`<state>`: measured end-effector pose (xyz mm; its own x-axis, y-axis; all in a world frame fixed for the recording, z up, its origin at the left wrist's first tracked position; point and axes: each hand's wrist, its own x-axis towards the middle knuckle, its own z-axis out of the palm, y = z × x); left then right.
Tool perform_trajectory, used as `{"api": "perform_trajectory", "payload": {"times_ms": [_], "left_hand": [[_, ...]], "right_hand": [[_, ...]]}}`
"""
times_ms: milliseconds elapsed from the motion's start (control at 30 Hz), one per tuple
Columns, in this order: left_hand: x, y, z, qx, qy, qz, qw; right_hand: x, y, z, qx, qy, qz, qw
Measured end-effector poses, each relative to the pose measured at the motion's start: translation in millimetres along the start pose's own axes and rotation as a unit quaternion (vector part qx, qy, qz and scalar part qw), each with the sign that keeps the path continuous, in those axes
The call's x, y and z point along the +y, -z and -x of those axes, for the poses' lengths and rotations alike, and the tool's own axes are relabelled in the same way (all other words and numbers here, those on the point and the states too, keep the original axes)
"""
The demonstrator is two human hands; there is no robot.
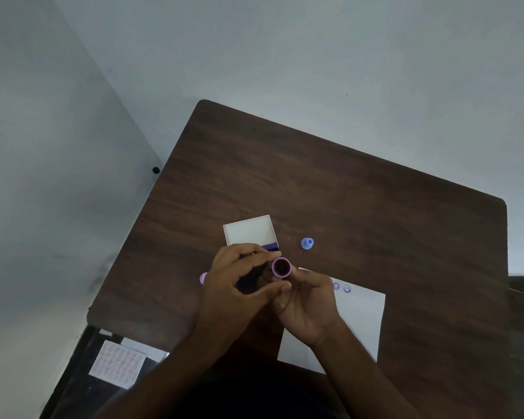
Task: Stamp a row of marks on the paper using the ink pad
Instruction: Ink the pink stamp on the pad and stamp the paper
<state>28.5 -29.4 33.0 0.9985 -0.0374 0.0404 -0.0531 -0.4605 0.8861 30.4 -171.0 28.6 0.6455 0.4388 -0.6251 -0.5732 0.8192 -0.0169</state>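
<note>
We hold a round purple plastic stamp (281,267) in both hands.
Our right hand (307,306) grasps it from below; left hand (239,282) fingertips pinch it above the white paper sheet (357,322).

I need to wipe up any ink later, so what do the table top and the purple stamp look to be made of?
The table looks like dark wood-grain laminate, matte: streaky grain, smooth rounded corners; solid wood can't be ruled out. The purple stamp, held in the hands, looks like smooth moulded plastic, from its even colour and thin round rim.
</note>
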Motion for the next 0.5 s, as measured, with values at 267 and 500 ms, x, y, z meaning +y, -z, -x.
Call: {"api": "perform_trajectory", "payload": {"times_ms": [267,500], "left_hand": [[2.6,-5.7,2.6,0.028,-0.052,-0.031,0.998],[6.3,-6.9,1.9,0.032,-0.056,-0.031,0.997]], "right_hand": [[-0.8,7.1,-0.2,-0.017,-0.016,-0.030,0.999],[-3.3,8.0,-0.1,-0.025,-0.021,-0.012,0.999]]}}
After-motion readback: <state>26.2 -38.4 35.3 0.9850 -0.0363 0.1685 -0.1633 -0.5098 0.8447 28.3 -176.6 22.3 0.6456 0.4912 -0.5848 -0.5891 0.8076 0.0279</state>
